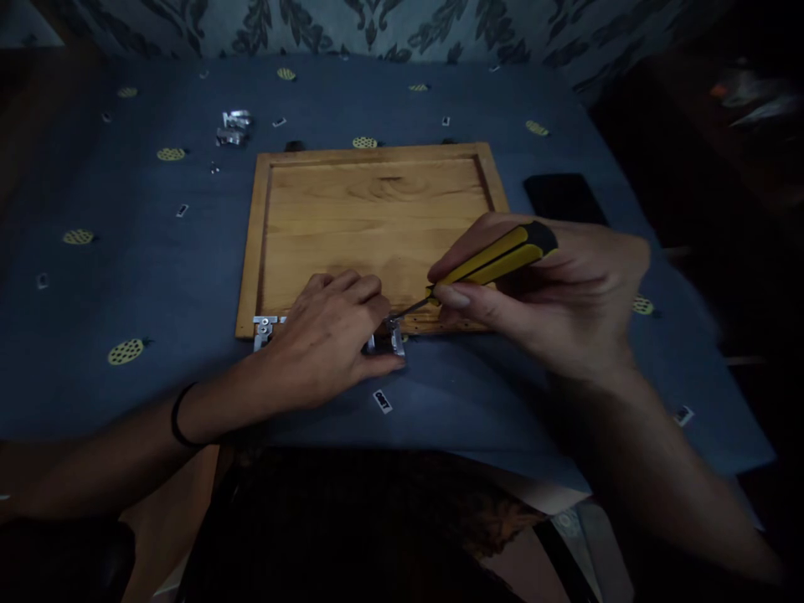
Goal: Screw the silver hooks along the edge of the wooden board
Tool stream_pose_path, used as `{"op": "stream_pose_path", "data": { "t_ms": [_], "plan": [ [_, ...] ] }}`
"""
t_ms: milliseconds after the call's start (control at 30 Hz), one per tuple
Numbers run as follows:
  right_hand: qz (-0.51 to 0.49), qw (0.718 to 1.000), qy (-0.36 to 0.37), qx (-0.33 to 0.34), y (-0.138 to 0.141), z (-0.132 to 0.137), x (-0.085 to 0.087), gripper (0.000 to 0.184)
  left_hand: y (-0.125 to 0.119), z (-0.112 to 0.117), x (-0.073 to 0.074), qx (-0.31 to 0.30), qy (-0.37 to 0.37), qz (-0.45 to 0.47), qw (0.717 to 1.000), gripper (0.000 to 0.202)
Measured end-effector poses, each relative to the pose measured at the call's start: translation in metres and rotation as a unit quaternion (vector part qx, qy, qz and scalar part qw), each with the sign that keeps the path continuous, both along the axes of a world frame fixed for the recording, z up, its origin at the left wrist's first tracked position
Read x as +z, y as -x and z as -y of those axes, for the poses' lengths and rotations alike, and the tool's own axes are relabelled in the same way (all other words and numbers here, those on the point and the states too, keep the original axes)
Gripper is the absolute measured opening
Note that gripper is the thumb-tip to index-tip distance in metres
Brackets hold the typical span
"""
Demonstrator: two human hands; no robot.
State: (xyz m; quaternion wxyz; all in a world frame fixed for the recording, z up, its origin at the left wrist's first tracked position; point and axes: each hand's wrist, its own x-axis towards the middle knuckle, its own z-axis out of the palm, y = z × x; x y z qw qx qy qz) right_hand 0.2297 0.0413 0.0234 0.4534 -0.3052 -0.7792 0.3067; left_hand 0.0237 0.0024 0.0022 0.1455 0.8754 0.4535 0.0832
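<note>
A framed wooden panel point(370, 226) lies flat on the cloth-covered table. At its near edge, my left hand point(332, 335) is closed round a metal hinge point(390, 339), with the thumb along the near side. My right hand point(553, 293) grips a yellow and black screwdriver point(496, 255) between thumb and fingers. The screwdriver's shaft slants down to the left, and its tip meets the hinge beside my left fingers. A second metal hinge point(264, 328) sits at the panel's near left corner, partly hidden by my left hand. Any screw under the tip is too small to make out.
Several shiny metal hinge parts point(234, 126) lie at the back left, with small bits of hardware point(215, 167) nearer. A dark, flat, phone-like object point(565, 198) rests right of the panel. The blue tablecloth point(157, 268) ends at the near edge, before my lap.
</note>
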Motion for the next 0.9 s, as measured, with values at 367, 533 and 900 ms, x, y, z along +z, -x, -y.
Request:
{"op": "stream_pose_path", "data": {
  "t_ms": [367, 533, 900],
  "plan": [
    [0.015, 0.999, -0.035, -0.011, 0.0007, 0.0011, -0.0021, 0.016, 0.0002, 0.0007, -0.003, -0.004, -0.016, -0.002, 1.0, 0.038],
    [-0.057, 0.994, -0.071, -0.064, 0.0038, 0.0038, -0.0064, 0.016, 0.0004, -0.0007, -0.0022, -0.001, -0.017, 0.001, 1.0, 0.035],
    [-0.019, 0.996, -0.028, -0.087, 0.0052, 0.0032, -0.0065, 0.032, 0.0006, 0.0003, -0.002, 0.001, -0.017, 0.004, 1.0, 0.036]
  ]
}}
